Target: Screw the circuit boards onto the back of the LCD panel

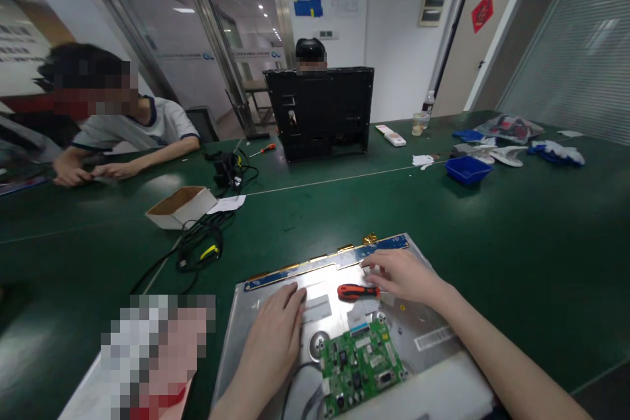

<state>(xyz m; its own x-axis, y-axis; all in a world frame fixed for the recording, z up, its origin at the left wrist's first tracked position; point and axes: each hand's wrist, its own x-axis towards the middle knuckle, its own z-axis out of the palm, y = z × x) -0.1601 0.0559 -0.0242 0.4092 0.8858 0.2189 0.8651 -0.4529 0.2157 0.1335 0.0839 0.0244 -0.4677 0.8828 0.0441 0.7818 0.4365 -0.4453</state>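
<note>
A silver metal display panel [423, 315] lies back side up on the green table, with a narrow blue circuit strip [295, 270] along its far edge. My left hand [278, 325] rests on the panel's left part, fingers loosely extended and holding nothing. Near the right end of the strip is my right hand [401, 272]; its thumb and fingers are apart, fingertips by the strip's edge. Just below those fingers a red and black screwdriver [358, 292] lies on the metal. Closer to me sits a green circuit board [361, 364], with a dark cable at its left.
At left are a white open box [182, 208], black cables [201, 243] and a partly blurred booklet [147, 361]. A black monitor housing [319, 111] stands across the table before a person. Another person sits at far left. A blue tray [467, 170], gloves and a cup are at right.
</note>
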